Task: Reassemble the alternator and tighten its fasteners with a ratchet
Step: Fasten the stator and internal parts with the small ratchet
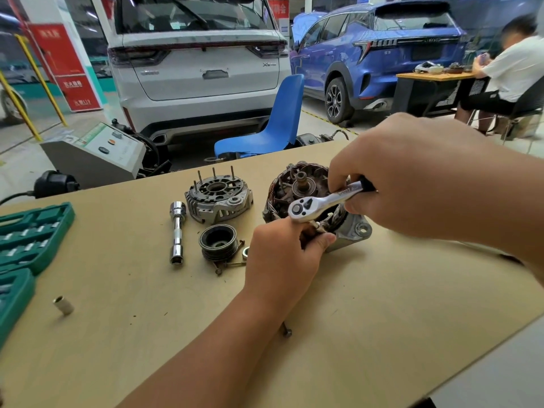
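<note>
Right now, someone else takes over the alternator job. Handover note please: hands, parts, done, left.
Right hand grips the ratchet handle; the ratchet head sits over the near edge of the alternator body.
Left hand holds the fitting under the ratchet head, steadying it against the body.
Still loose on the table: end cover with its studs up, pulley, a few bolts beside it, extension bar, one socket, one bolt near the left forearm.
Done: the body stands on its bracket, one fastener under the ratchet.
Left: fit cover and pulley, tighten the rest.

end cover left of alternator body, pulley before cover
</note>
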A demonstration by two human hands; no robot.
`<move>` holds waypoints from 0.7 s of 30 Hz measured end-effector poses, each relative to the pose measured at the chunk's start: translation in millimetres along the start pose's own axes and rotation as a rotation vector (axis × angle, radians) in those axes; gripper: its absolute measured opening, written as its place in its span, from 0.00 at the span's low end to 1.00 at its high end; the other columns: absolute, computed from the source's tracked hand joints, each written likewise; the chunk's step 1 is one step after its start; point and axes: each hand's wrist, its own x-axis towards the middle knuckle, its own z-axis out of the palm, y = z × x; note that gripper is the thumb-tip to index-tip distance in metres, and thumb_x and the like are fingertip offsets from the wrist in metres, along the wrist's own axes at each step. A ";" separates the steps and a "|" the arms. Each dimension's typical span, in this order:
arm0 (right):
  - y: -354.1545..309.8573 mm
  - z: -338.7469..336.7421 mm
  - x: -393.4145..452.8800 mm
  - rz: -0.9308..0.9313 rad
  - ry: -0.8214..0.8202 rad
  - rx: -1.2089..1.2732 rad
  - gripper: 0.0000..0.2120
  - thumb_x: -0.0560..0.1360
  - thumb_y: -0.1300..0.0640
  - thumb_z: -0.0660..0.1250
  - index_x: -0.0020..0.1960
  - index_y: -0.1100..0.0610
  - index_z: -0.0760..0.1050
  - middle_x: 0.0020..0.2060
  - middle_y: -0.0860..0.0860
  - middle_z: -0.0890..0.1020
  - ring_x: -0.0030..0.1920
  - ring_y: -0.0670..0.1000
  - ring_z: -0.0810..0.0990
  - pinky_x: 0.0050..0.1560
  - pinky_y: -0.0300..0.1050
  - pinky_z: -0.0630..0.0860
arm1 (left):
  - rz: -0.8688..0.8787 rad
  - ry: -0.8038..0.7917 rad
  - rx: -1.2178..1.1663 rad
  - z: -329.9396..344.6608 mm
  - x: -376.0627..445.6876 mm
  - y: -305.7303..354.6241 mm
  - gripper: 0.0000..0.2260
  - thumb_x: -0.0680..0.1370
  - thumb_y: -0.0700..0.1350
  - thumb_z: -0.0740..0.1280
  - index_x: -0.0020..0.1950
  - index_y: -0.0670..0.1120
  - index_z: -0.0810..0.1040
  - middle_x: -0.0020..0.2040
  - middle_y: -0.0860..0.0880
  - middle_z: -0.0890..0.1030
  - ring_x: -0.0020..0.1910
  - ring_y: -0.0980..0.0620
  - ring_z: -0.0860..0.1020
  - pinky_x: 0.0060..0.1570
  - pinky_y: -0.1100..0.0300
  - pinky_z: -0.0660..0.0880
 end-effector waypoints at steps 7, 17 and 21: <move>-8.7 -6.4 1.1 0.039 -0.091 -0.107 0.10 0.76 0.51 0.66 0.52 0.36 0.79 0.37 0.42 0.75 0.38 0.49 0.77 0.27 0.38 0.61 | -0.113 0.059 -0.323 -1.3 -0.5 2.2 0.06 0.73 0.45 0.79 0.44 0.47 0.85 0.37 0.55 0.83 0.36 0.54 0.81 0.37 0.52 0.78; -12.5 -6.8 -0.5 0.106 -0.254 -0.178 0.07 0.77 0.50 0.64 0.44 0.40 0.67 0.38 0.44 0.69 0.39 0.52 0.74 0.28 0.41 0.59 | -0.162 0.026 -0.407 4.4 -0.6 6.6 0.03 0.75 0.47 0.76 0.47 0.50 0.86 0.38 0.57 0.84 0.37 0.57 0.82 0.36 0.54 0.81; -20.1 -0.8 1.8 0.077 -0.300 -0.258 0.08 0.81 0.45 0.60 0.49 0.46 0.63 0.35 0.44 0.61 0.33 0.45 0.61 0.28 0.41 0.53 | -0.267 0.031 -0.469 6.0 -0.5 12.6 0.07 0.75 0.48 0.75 0.52 0.56 0.84 0.41 0.59 0.85 0.38 0.54 0.85 0.39 0.49 0.83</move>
